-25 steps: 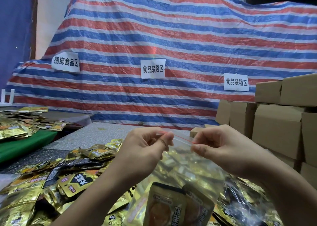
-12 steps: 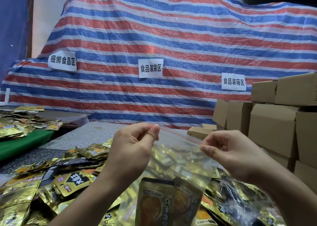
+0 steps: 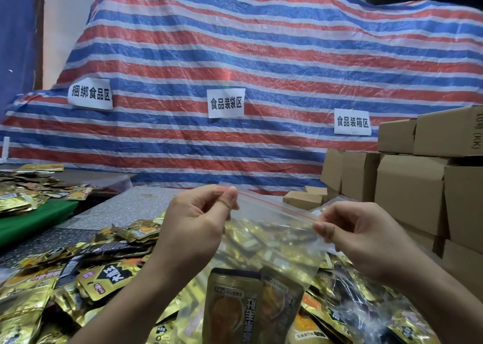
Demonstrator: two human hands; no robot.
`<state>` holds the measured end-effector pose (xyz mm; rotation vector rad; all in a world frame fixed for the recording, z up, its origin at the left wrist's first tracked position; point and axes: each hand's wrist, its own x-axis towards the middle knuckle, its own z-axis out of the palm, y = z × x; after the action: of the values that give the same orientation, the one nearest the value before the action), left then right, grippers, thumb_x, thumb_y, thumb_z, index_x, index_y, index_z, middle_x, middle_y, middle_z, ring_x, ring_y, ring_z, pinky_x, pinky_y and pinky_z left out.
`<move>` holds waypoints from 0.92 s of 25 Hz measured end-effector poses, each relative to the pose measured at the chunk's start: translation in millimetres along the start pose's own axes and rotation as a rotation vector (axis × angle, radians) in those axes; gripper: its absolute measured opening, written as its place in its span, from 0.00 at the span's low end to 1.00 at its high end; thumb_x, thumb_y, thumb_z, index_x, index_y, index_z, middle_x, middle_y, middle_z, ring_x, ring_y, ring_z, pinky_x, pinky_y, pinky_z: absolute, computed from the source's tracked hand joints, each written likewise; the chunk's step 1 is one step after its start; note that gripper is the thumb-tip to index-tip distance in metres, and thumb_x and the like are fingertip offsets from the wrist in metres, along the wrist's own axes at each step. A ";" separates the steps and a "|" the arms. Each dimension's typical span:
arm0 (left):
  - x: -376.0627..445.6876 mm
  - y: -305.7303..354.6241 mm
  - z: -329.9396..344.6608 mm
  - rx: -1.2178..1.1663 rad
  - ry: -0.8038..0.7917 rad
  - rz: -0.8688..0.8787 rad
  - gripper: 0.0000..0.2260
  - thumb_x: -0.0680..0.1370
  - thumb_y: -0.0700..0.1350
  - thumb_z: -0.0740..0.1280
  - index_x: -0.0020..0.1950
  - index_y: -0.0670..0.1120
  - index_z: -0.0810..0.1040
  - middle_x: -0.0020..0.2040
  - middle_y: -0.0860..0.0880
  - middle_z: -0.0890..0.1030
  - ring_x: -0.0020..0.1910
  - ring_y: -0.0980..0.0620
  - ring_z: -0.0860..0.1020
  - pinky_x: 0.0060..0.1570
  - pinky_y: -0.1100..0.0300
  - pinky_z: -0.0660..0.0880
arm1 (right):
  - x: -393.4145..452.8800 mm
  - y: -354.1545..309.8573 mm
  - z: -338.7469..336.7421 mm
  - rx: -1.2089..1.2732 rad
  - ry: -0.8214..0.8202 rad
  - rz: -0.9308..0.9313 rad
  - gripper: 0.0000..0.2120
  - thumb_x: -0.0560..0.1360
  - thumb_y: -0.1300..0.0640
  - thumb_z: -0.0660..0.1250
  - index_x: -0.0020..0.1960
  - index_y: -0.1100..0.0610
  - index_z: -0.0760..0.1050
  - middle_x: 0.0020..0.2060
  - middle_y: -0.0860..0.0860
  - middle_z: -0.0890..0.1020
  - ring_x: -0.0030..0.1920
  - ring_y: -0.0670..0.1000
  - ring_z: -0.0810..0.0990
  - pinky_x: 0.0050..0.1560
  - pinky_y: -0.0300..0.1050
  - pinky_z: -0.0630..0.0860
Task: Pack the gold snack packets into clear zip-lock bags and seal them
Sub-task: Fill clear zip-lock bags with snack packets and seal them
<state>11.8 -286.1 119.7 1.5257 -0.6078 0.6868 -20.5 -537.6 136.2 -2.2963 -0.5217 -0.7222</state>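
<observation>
A: Right, status on the hands?
B: Left hand [image 3: 193, 226] has thumb and curled fingers pinched on the left end of the clear zip-lock bag [image 3: 269, 241], right at its red seal strip [image 3: 277, 206]. Right hand [image 3: 366, 236] pinches the right end of the same strip. Both grips tight on the bag top, nothing else held.

A: Where's the bag?
B: Held up off the table, between the hands, strip stretched taut and sloping down to the right. It hangs in front of the pile.

A: Contents?
B: Two gold snack packets [image 3: 235, 307] upright in the near bottom of the bag, side by side, touching. Print reads upside down from this view.

A: Seal closed?
B: Cannot tell. Strip looks like one flat line, but not clear enough to say.

A: Rest of the scene?
B: Loose gold packets [image 3: 86, 278] heaped on the grey table [image 3: 136, 205], left and right of the forearms. More packets on a green surface [image 3: 31, 221] at far left. Cardboard boxes [image 3: 410, 187] stacked on the right. Striped red-blue-white tarp [image 3: 261, 56] behind, with three white paper signs [image 3: 226, 103] stuck on it.
</observation>
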 end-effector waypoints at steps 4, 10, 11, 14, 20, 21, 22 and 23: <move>2.7 -3.9 -0.6 0.034 -0.057 -0.023 0.16 0.73 0.57 0.65 0.37 0.46 0.82 0.27 0.49 0.78 0.26 0.59 0.74 0.28 0.67 0.69 | 0.5 2.3 -4.6 -0.020 -0.050 -0.011 0.07 0.69 0.41 0.67 0.40 0.43 0.79 0.37 0.46 0.82 0.35 0.46 0.78 0.34 0.41 0.75; 2.3 -9.0 3.2 0.019 -0.072 -0.033 0.15 0.72 0.59 0.65 0.39 0.48 0.82 0.32 0.47 0.81 0.29 0.58 0.77 0.31 0.67 0.72 | 16.0 -13.9 2.4 -0.171 -0.189 -0.125 0.16 0.70 0.32 0.61 0.50 0.40 0.75 0.46 0.34 0.78 0.46 0.40 0.78 0.46 0.35 0.75; 2.5 -9.9 3.7 0.008 -0.074 -0.039 0.16 0.72 0.59 0.65 0.39 0.48 0.82 0.33 0.47 0.82 0.29 0.57 0.77 0.31 0.66 0.72 | 20.0 -18.3 6.1 -0.163 -0.169 -0.145 0.14 0.71 0.33 0.61 0.49 0.40 0.75 0.44 0.36 0.79 0.44 0.41 0.78 0.45 0.35 0.75; 3.1 -10.2 2.6 -0.040 -0.094 -0.074 0.15 0.72 0.58 0.65 0.40 0.48 0.83 0.35 0.47 0.83 0.31 0.54 0.78 0.32 0.66 0.73 | 31.5 -21.3 17.5 -0.134 -0.096 -0.210 0.09 0.79 0.48 0.66 0.40 0.44 0.75 0.34 0.45 0.79 0.35 0.44 0.75 0.36 0.37 0.72; 2.2 -9.2 1.6 -0.083 -0.147 -0.101 0.15 0.72 0.61 0.67 0.43 0.51 0.85 0.38 0.46 0.84 0.33 0.54 0.79 0.33 0.66 0.73 | 33.3 -7.4 25.7 -0.191 -0.090 -0.269 0.12 0.82 0.53 0.60 0.40 0.46 0.67 0.34 0.46 0.75 0.36 0.49 0.71 0.36 0.48 0.71; 2.0 -8.9 2.7 -0.098 -0.125 -0.093 0.15 0.71 0.59 0.67 0.42 0.50 0.85 0.37 0.47 0.84 0.31 0.55 0.79 0.31 0.67 0.73 | 32.9 -6.5 24.6 -0.195 -0.100 -0.279 0.11 0.82 0.51 0.59 0.41 0.46 0.67 0.34 0.46 0.75 0.36 0.49 0.71 0.37 0.50 0.72; 2.1 -8.6 3.5 -0.110 -0.100 -0.088 0.14 0.71 0.58 0.67 0.41 0.49 0.85 0.35 0.47 0.84 0.30 0.55 0.78 0.31 0.68 0.72 | 32.8 -7.2 22.7 -0.207 -0.107 -0.295 0.11 0.82 0.50 0.58 0.41 0.46 0.66 0.34 0.46 0.75 0.35 0.49 0.71 0.36 0.51 0.72; 2.2 -7.8 4.3 -0.119 -0.079 -0.091 0.14 0.72 0.57 0.66 0.40 0.49 0.85 0.35 0.47 0.83 0.30 0.56 0.78 0.30 0.68 0.72 | 33.4 -9.9 19.8 -0.226 -0.112 -0.317 0.10 0.82 0.50 0.58 0.42 0.46 0.66 0.34 0.46 0.74 0.34 0.49 0.71 0.36 0.51 0.72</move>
<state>19.2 -289.8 115.9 1.4652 -0.6242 0.5138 6.8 -511.4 149.2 -2.5040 -0.9125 -0.8415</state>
